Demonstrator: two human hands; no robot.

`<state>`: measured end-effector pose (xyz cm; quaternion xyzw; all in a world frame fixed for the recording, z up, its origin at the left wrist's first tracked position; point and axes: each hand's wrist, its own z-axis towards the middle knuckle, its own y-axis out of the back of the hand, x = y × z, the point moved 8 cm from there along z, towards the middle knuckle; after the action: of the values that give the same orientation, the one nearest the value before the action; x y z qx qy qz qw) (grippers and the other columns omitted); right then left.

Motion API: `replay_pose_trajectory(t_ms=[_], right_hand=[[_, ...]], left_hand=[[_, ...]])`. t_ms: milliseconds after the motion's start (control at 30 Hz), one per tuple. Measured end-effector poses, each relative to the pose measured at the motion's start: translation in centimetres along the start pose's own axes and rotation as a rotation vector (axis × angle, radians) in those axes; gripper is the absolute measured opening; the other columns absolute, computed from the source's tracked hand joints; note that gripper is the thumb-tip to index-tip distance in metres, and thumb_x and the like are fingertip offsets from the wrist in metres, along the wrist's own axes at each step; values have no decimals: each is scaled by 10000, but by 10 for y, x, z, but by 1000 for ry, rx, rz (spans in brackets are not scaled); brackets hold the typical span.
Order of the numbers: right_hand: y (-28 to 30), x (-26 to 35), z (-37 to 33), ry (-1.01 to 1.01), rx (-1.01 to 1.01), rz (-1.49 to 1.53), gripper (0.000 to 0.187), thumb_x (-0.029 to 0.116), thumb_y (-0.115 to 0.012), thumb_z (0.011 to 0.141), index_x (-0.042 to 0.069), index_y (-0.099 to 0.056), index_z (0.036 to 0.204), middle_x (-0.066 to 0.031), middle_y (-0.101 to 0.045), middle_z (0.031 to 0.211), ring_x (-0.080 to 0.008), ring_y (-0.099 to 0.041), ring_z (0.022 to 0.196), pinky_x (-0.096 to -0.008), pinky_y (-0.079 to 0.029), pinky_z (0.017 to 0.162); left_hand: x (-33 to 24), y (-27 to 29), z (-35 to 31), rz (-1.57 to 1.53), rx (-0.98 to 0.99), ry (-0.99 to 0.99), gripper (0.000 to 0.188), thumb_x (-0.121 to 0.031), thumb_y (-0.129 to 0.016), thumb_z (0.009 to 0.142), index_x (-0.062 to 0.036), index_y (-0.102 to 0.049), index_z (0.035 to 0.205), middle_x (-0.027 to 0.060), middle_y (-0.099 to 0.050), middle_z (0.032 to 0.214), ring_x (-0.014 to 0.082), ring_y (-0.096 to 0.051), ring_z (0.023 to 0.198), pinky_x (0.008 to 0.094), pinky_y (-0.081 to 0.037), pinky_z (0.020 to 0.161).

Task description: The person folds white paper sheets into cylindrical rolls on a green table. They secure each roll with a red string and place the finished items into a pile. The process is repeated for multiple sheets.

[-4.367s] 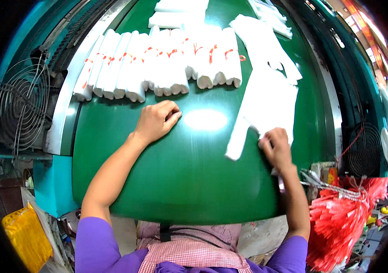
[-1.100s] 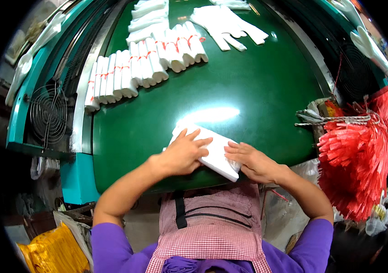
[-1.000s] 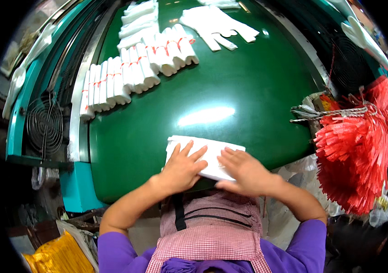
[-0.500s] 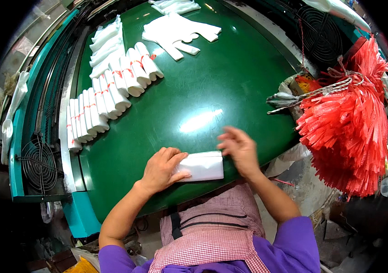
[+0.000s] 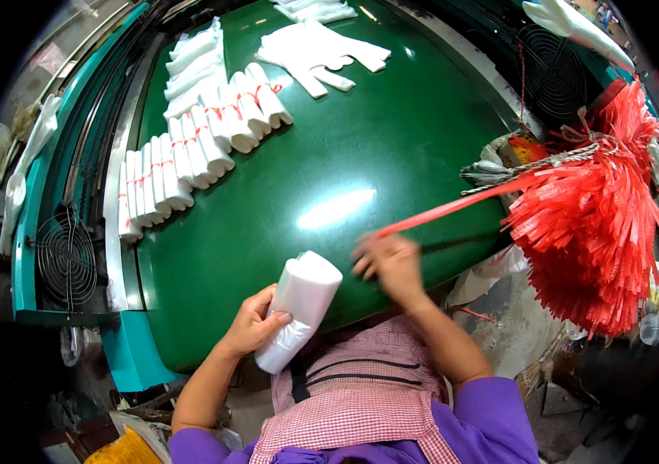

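Observation:
My left hand point(image 5: 249, 325) is wrapped round a folded bundle of white plastic bags point(image 5: 310, 290), lifted and tilted at the table's near edge. With closed fingers, my right hand point(image 5: 393, 267) pinches the end of a red plastic strip point(image 5: 453, 207); that hand is somewhat blurred. The strip stretches taut to a thick hanging bunch of red strips point(image 5: 584, 240) on the right. Several similar white bundles tied with red strips point(image 5: 194, 151) lie in a slanting row on the left of the green tabletop point(image 5: 283, 193).
Beyond the row lies a stack of untied white rolls point(image 5: 192, 66). Loose white bags point(image 5: 318, 50) are spread at the far middle. Teal machine frames with round fan guards point(image 5: 66, 259) flank the table. A twisted cord point(image 5: 553, 158) binds the red bunch.
My left hand has lifted the bag bundle off the table and tilted it upright. My right hand, empty before, now has a red strip drawn out from the bunch.

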<state>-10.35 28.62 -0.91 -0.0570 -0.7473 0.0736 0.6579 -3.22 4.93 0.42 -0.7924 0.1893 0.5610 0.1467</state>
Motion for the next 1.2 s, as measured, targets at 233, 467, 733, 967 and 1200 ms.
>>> replay_pose_trajectory(t_ms=[233,467,733,967,1200], right_hand=[[-94,-6,-96,273,866,-752,235,56,-600,804,44,-644,1035,-201,-652,969,-348,-639,926,-430,-511,805],[-48,50,-62,148,795,-663,176,168,-614,919,5,-669,957,-134,-687,829,-256,-678,734,-330,-519,623],[40,91,85,-57,267,431,183,149,-545,942,-15,-626,955,-170,-699,883,-208,-707,717,-274,-582,557],[196,157,144,633,-543,337,299,155,-514,961,-65,-593,1146,-186,-607,1195,-302,-606,1079,-393,-508,933],[-101,70,10,396,553,-654,152,95,-600,872,16,-646,994,-210,-652,869,-397,-626,743,-449,-497,637]], left_hand=[[-45,-17,9,-372,219,46,290,-105,-705,841,7,-619,1094,27,-660,972,84,-603,874,254,-490,793],[-60,63,37,-278,-226,-214,280,-65,-655,868,24,-603,1128,66,-665,1002,120,-624,875,284,-513,800],[-80,74,15,-696,-363,-569,340,-155,-660,897,-9,-552,1184,91,-663,1071,172,-655,913,334,-556,802],[-69,78,26,-688,-381,-554,282,-110,-637,907,-10,-562,1160,85,-669,1062,164,-655,908,330,-549,821],[-67,34,55,-638,-270,-444,283,-72,-673,876,-1,-597,1139,69,-669,1058,128,-632,931,292,-515,849]])
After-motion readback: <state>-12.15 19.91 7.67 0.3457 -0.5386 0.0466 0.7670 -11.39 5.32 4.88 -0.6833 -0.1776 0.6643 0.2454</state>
